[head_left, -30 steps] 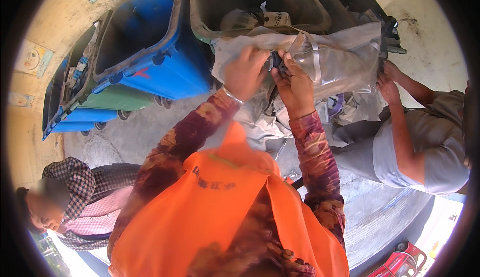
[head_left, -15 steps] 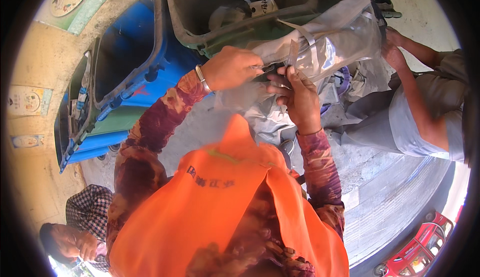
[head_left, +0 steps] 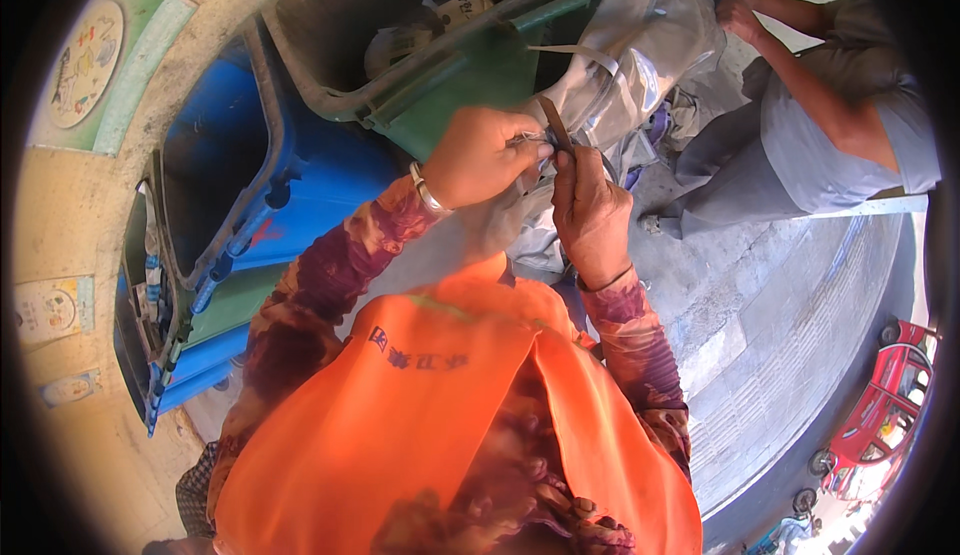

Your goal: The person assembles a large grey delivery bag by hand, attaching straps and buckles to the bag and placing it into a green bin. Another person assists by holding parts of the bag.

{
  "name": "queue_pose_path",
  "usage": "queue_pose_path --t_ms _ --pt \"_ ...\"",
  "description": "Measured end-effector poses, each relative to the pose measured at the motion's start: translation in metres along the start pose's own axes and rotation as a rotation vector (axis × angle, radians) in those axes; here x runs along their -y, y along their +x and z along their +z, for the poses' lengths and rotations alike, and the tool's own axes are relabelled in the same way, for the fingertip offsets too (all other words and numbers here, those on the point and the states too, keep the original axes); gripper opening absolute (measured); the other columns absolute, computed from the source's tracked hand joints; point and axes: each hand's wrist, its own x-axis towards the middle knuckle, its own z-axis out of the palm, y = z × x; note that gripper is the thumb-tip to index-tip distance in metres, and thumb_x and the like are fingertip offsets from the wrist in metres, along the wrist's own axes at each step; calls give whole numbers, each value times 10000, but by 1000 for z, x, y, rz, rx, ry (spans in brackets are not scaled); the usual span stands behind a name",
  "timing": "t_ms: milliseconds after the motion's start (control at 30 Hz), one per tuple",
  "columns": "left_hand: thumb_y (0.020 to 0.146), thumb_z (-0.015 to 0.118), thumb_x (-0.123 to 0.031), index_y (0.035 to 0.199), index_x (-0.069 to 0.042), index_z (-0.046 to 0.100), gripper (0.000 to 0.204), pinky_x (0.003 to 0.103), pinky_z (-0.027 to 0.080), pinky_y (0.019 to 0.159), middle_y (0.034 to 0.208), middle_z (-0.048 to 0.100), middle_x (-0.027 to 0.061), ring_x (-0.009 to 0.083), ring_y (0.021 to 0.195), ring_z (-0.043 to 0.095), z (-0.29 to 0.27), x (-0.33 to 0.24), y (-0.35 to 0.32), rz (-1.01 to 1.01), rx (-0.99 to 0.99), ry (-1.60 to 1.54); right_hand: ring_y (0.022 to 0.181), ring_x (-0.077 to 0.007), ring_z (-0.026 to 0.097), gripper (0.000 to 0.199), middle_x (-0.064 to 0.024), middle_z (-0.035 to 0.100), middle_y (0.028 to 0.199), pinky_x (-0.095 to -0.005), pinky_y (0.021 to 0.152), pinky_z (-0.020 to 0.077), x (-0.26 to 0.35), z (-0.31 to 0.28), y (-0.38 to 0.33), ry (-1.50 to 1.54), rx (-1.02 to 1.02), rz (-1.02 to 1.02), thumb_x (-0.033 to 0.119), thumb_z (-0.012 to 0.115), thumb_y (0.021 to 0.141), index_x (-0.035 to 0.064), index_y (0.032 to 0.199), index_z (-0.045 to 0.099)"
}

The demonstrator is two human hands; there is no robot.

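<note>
Holding the edge of a big see-through plastic bag, the left hand has its fingers curled shut on the crinkled plastic; a silver bangle sits on that wrist; the right hand is just beside it, and its grip is pinched tight on the same bit of bag, with the thumb pointing up; a thin dark strip sticks up between the two hands, but it is too small to tell what it is; the bag hangs up in the air in front of the person, over the corner of the green bin; the bag is pale and shiny, with a light band across it.

Another person's hand holds the far side of the bag, at the top right; that person wears a grey shirt and grey trousers and bends near the bag; the green bin is open, and some rubbish lies inside it; a blue bin stands next to it on the left, also open; an orange vest fills the bottom of the view, over patterned purple sleeves; the ground is grey paving; a small red vehicle stands far off at the right edge.
</note>
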Motion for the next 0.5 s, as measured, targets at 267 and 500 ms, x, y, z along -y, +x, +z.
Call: queue_pose_path --t_ms 267,500 --pt "865 664 -86 889 33 669 121 282 457 544 672 627 145 122 565 562 14 -12 -8 149 -90 -16 559 -368 596 63 -181 570 660 -407 476 450 11 -19 -7 -119 -17 34 61 598 947 37 928 544" --pt "866 656 -86 788 20 657 132 273 445 522 627 637 108 122 552 562 36 -39 -15 162 -254 17 488 -283 588 120 -114 560 579 -385 453 443 12 -45 -25 44 -111 63 11 633 893 28 999 579"
